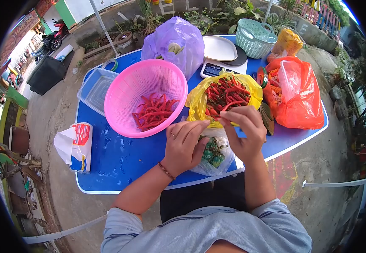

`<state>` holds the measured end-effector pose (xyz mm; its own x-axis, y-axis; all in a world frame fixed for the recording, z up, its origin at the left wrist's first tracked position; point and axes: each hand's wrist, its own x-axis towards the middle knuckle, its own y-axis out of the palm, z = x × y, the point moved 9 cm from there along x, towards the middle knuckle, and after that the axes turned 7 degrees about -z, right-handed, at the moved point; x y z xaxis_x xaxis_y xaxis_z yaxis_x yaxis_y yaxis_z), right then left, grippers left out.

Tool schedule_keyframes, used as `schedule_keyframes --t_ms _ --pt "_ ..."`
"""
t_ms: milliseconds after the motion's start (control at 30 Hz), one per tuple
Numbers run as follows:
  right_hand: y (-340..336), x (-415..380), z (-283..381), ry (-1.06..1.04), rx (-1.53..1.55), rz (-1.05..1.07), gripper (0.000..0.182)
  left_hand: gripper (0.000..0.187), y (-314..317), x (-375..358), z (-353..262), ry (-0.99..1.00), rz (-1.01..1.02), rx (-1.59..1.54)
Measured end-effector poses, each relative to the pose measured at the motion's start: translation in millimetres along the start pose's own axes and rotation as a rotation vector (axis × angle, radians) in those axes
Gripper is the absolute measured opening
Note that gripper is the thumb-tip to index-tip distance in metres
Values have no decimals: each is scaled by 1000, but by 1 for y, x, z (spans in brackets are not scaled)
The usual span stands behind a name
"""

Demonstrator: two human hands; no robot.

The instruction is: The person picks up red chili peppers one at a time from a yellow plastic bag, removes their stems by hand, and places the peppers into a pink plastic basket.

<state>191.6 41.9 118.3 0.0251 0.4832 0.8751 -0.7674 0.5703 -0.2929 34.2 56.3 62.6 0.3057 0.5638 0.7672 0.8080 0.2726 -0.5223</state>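
Between thumb and forefinger, my right hand [247, 130] pinches a red chili pepper [230, 105] over a yellow plastic bag [196, 110]. More long red chilies [225, 90] with green stems fill that bag. My left hand [185, 141] is close by on the left, fingertips near the chili's stem end and thumb apart from them. To its left, a pink mesh basket [122, 90] tilts toward me with a pile of red chilies [155, 110] inside. Below my hands lies a clear plastic bag [212, 166] with green and white contents, partly hidden.
Around the blue table [119, 164] stand a tissue pack [81, 145], a clear container [95, 90], a purple bag [174, 42], a scale [223, 65], a green basket [254, 40] and an orange-red bag [303, 101]. The table's white edge runs just before my body.
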Motion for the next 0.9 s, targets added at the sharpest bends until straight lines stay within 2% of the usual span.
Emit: schedule_keyframes --t_ms 67,200,367,467,567,667,767,900 --pt "4 -6 13 -75 76 3 31 32 2 -5 10 -79 14 -274" --pt "12 -18 32 -173 120 48 35 24 -2 -3 13 -162 -21 -396" --pt "16 -30 35 -158 13 127 39 30 7 -14 29 -410 15 -634" --pt "15 -31 28 -92 -97 231 40 27 5 -12 27 -507 -21 -729" --pt "3 -21 22 47 2 200 38 25 10 -16 31 -502 -20 -781" --pt "3 -33 3 239 223 62 32 22 15 -20 33 -543 -3 -770" --pt "12 -32 1 312 264 179 26 14 0 -11 20 -306 -39 -525" --pt "16 -41 -8 299 208 236 20 9 -8 -2 5 -108 -111 -501"
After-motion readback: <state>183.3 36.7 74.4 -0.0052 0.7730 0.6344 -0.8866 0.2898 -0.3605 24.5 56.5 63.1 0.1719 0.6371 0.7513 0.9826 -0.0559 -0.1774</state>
